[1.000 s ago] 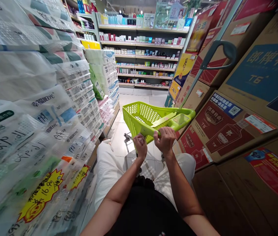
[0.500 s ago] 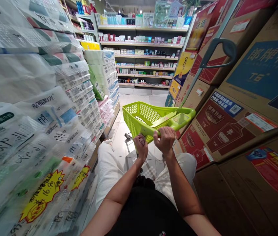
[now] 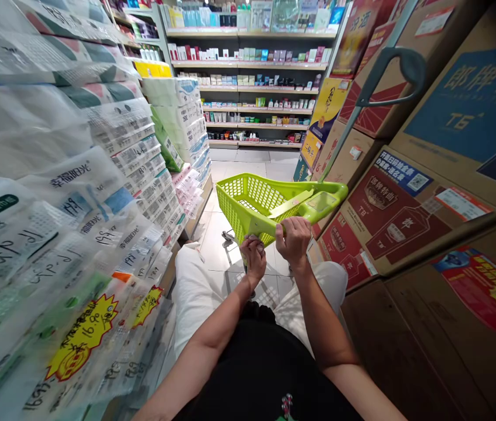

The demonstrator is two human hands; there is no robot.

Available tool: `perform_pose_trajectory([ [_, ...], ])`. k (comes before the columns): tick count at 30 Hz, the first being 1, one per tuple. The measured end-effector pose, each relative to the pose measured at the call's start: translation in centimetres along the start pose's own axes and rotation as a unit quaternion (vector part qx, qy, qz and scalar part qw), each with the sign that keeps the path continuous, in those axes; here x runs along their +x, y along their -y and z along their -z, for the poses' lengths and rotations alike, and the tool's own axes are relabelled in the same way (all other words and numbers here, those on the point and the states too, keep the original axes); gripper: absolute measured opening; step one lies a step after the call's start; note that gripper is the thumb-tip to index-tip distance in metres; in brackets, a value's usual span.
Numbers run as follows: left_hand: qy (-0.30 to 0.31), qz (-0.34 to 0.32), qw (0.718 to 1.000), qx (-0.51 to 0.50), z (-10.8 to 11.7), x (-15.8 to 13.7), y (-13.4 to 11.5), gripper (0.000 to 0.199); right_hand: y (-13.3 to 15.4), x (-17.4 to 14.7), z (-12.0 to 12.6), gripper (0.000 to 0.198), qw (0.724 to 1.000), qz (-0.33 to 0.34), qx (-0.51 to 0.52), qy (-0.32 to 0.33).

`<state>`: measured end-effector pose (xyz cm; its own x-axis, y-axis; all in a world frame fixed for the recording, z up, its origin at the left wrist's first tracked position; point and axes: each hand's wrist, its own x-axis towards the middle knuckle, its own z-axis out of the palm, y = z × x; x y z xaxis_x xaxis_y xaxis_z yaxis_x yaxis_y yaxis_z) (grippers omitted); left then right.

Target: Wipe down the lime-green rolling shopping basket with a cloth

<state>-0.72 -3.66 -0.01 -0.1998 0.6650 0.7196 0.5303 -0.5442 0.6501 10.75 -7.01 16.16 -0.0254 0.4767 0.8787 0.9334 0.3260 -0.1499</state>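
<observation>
A lime-green plastic shopping cart [image 3: 252, 225] stands turned in front of me, its lattice basket holding nothing that I can see. My right hand [image 3: 294, 238] is closed round the cart's green handle bar. Close to the basket's near corner, my left hand [image 3: 254, 260] has its fingers curled together; a small crumpled greyish-brown thing seems to be in them, too unclear to name. A grey-blue pole [image 3: 348, 128] with a looped grip [image 3: 410, 76] rises from the cart's right end, in front of the cartons.
Stacked tissue packs [image 3: 99, 193] with handwritten prices and yellow price tags [image 3: 83, 336] line the left side. Printed cartons [image 3: 406, 204] are piled high on the right. A tiled floor [image 3: 241, 169] runs to shelves [image 3: 248, 63] of small boxes and bottles.
The view has tilted down a little and drawn slightly nearer the far shelves. My left hand has turned slightly at the cart's corner; the right keeps its grip.
</observation>
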Motion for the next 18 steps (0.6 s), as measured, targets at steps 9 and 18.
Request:
perform_pose_trajectory([
  [9,0.03,-0.032,0.999,0.011,0.4,1.0,-1.5,0.015,0.0,0.0,0.3,0.028,1.0,-0.003,0.005,0.005],
  [18,0.049,-0.045,0.997,0.042,-0.1,0.2,-2.1,0.023,0.0,0.0,0.3,0.029,1.0,-0.007,0.009,0.006],
])
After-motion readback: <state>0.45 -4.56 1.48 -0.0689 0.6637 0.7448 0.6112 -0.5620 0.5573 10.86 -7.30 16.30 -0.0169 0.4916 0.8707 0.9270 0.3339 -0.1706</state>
